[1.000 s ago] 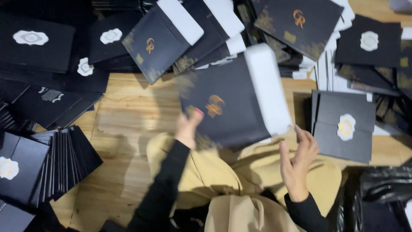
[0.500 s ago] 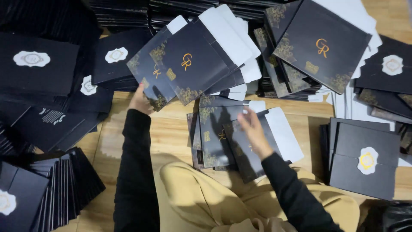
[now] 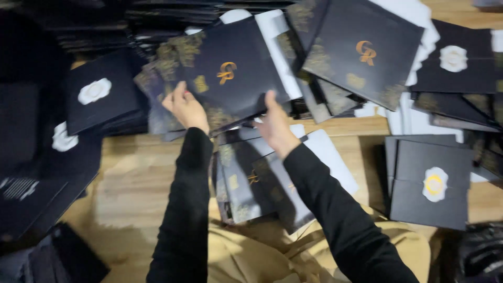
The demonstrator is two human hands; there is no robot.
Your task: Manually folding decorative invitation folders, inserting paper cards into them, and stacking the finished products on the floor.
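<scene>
Brightness: the wooden floor (image 3: 131,178) is evenly and warmly lit; the far left and top left are lost in near-black.
Light source: none is seen; light appears to fall from above.
Shadows: soft shadows are cast beside the sleeves and under the black envelopes (image 3: 230,73).
Glare: gold foil and white seals (image 3: 94,90) are slightly blown out.
Blur: motion smear is seen on the left hand (image 3: 184,107), the right hand (image 3: 276,127) and the edge stacks.
Focus: fine detail is soft throughout.

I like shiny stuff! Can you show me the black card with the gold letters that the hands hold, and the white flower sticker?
black card with gold emblem (image 3: 236,78), head view, dark front face.
white flower-shaped seal (image 3: 95,90), head view, its middle.
</scene>
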